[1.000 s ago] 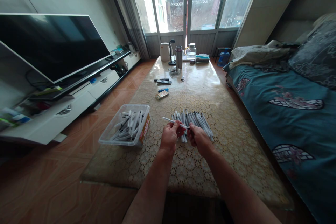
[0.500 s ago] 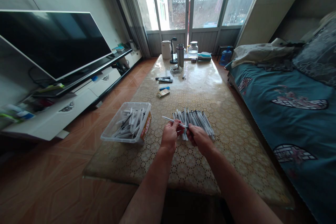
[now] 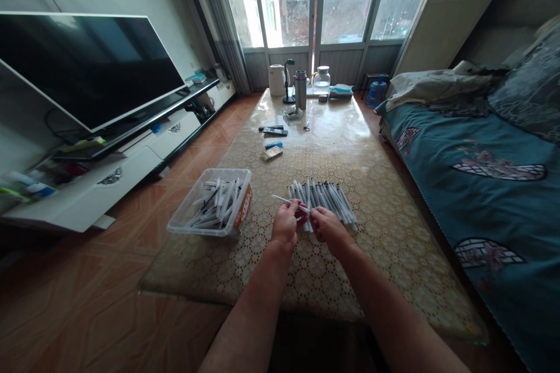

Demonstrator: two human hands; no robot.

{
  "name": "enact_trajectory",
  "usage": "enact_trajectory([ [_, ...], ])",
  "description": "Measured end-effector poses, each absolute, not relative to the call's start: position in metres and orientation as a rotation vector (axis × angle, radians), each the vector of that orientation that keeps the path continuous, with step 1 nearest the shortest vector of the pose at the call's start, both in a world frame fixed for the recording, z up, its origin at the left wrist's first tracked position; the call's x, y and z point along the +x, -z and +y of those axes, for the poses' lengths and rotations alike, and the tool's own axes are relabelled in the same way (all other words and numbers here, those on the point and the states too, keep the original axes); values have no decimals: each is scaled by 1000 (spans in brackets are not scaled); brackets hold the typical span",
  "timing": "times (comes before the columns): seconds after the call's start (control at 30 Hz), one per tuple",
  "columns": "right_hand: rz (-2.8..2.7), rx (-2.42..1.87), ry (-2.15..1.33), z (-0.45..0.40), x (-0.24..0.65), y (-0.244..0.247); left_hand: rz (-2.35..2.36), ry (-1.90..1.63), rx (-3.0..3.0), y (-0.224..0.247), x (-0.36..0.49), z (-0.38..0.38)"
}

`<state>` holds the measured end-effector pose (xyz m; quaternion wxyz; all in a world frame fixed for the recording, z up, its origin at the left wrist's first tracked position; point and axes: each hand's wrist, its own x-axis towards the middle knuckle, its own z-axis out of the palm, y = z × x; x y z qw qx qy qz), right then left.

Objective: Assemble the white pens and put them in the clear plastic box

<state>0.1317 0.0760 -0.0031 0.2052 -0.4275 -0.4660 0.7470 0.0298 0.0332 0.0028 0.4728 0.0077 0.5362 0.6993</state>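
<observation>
A slim white pen slants across in front of me, held between both hands. My left hand is closed around its middle, with the pointed end sticking out to the left. The fingers of my right hand pinch the pen's other end and cover it. Just beyond my hands lies a row of pens, whitish with dark ends, side by side on the patterned tablecloth. To the left stands a clear plastic box holding a jumble of similar white pens and pen parts.
Farther up the table lie a small carton, a blue item and a black remote. A steel flask, a kettle and a glass jug stand at the far end. A bed borders the right side.
Both hands still grip the pen. My right hand has shifted slightly left, closer to my left hand, and its fingers now cover the pen's right end.
</observation>
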Motion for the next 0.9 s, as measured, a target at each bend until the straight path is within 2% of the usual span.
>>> enact_trajectory([
  [0.53, -1131, -1134, -2096, 75, 130, 5, 1340, -1740, -38, 0, 28, 38],
  [0.77, -830, -1112, -2289, 83, 134, -1, 1422, -1779, 60, -1, 25, 37],
  [0.9, -1053, -1108, -2279, 82, 134, 4, 1430, -1744, 148, -2, 25, 37],
])
